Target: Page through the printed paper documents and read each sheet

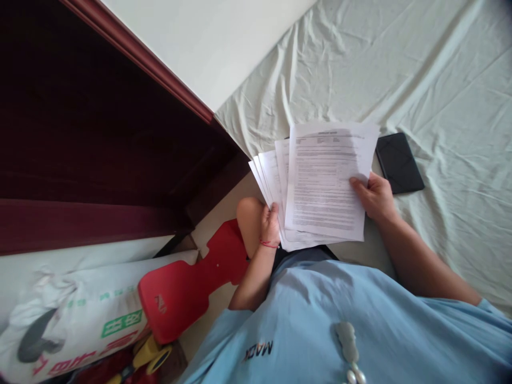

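Note:
Several printed sheets of paper (320, 186) are fanned out above my lap, text side up. My left hand (271, 225) grips the lower left edge of the fanned sheets, thumb on top; a red string is round that wrist. My right hand (375, 196) pinches the right edge of the front sheet, its thumb pressed on the print and its other fingers hidden behind. That front sheet overlaps the others, whose left edges show in steps. Just beyond my right hand lies a black rectangular case (400, 162).
A pale, wrinkled bedsheet (448, 96) spreads across the right. Dark red-brown wooden furniture (96, 122) stands at the left. Beside my knee is a red plastic piece (176, 298), with a printed white sack (92, 320) and a yellow-handled object (148, 357) near it.

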Motion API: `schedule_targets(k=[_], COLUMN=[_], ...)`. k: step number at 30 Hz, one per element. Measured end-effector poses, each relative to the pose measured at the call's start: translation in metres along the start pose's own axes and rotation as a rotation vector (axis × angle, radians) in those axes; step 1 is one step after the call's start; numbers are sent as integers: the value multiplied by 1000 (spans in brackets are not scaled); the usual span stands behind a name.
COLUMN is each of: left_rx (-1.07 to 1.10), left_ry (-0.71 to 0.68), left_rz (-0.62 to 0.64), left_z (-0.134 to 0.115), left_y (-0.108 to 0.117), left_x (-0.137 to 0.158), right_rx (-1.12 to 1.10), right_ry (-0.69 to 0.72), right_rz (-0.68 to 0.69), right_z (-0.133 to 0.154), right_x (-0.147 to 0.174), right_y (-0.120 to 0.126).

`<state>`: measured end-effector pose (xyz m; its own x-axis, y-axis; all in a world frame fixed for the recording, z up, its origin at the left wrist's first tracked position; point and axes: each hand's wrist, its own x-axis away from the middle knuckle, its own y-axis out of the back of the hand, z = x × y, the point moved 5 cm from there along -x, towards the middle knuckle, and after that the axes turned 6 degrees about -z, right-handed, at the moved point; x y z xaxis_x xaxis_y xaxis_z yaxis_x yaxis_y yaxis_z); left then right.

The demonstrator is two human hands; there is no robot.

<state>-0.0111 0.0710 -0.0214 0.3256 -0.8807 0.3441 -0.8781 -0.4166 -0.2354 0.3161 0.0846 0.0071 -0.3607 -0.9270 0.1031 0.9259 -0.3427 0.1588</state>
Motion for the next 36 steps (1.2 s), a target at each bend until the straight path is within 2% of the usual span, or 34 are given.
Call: schedule_targets(k=[6, 11, 23, 29, 34, 36], left_rx=[-1, -18, -44, -123, -127, -111], left_ry=[8, -9, -13, -29, 17, 20], left_rz=[-45, -75, -52, 37, 58, 39], left_z=[-3, -5, 3, 3, 6, 6], left_y=[3, 4, 5, -2, -5, -4], left_x=[0, -2, -1, 5, 7, 7], right_rx=[7, -21, -130, -192, -111, -41], right_ry=[72, 44, 23, 118, 171, 179], right_rz=[-137, -193, 4, 40, 120, 97], right_z=[12, 14, 22, 20, 13, 12], right_x=[-2, -4, 4, 5, 6, 6], right_y=[7, 11, -5, -8, -11, -9])
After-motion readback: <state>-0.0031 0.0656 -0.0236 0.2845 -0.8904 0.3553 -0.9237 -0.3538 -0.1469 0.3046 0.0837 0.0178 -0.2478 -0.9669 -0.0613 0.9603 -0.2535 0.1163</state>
